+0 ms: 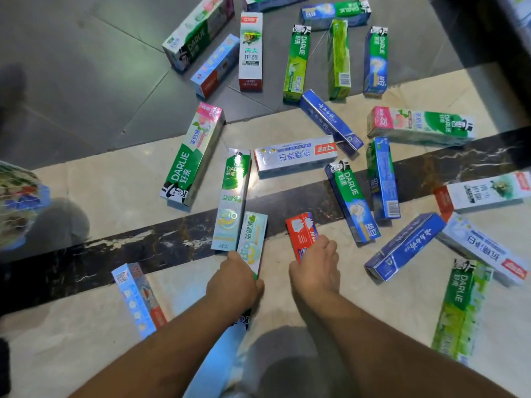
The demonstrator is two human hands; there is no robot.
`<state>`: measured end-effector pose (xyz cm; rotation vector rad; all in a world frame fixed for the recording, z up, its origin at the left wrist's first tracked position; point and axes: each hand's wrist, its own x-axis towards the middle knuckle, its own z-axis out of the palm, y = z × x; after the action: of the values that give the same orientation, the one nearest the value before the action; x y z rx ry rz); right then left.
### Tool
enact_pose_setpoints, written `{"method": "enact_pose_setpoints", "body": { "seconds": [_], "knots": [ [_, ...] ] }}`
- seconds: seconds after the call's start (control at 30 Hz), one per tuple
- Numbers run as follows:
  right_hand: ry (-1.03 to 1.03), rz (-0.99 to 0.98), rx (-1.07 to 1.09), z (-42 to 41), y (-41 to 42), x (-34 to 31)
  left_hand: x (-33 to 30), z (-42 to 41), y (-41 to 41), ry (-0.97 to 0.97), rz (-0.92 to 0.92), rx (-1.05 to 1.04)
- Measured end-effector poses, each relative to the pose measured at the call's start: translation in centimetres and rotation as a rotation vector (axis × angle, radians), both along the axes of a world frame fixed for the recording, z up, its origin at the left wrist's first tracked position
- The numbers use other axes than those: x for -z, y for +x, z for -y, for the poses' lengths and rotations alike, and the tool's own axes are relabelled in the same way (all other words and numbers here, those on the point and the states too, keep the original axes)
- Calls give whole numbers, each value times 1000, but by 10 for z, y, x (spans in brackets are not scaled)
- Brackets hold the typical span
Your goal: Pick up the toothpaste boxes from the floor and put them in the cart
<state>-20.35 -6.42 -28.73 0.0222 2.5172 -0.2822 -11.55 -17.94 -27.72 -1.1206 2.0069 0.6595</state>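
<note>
My left hand (pixel 234 278) is clamped on a pale green box (pixel 252 242); my right hand (pixel 314 268) grips a red box (pixel 301 234) near centre; boxes crowd the floor (pixel 86 179); one-ended grips could let either slip; no cart visible.

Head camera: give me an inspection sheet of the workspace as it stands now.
Surface: tiled floor, grey at the top, cream with a dark marble band below.
Job's things: some two dozen toothpaste boxes scattered flat on the floor; the cart is not clearly in view.
Clutter: a mesh-like object at the left edge, too blurred to identify.
Hands: left hand closed on a pale Bio box; right hand closed on a red box.
Cables: nothing seen.
Surroundings: a dark edge of furniture or shelving at the upper right; a shadow at the upper left.
</note>
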Motion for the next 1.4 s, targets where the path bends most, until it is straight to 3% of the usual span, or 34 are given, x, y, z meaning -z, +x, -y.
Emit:
{"method": "enact_pose_setpoints", "body": {
  "seconds": [0.17, 0.33, 0.47, 0.7, 0.9, 1.1, 1.23, 1.4],
  "knots": [
    [-154, 86, 45, -7, -17, -9, -5, 8, -3, 101, -32, -75],
    [-269, 94, 56, -12, -42, -78, -61, 28, -10, 258, -119, -238],
    [-389, 131, 42, -13, -61, -183, -158, 39, -16, 437, -244, -466],
    [-546, 77, -13, -9, -89, -434, -414, 57, -43, 509, -533, -562],
    [-631, 19, -67, -27, -93, -680, -676, 61, -62, 432, -632, -281],
    [-752, -94, 7, -58, -85, -863, -876, 55, -74, 579, -750, -141],
    [-822, -206, 138, -92, -67, -938, -960, 37, -83, 582, -844, 45],
    [-795, -321, 302, -150, -23, -985, -998, -15, -90, 655, -819, 310]
  ]
}}
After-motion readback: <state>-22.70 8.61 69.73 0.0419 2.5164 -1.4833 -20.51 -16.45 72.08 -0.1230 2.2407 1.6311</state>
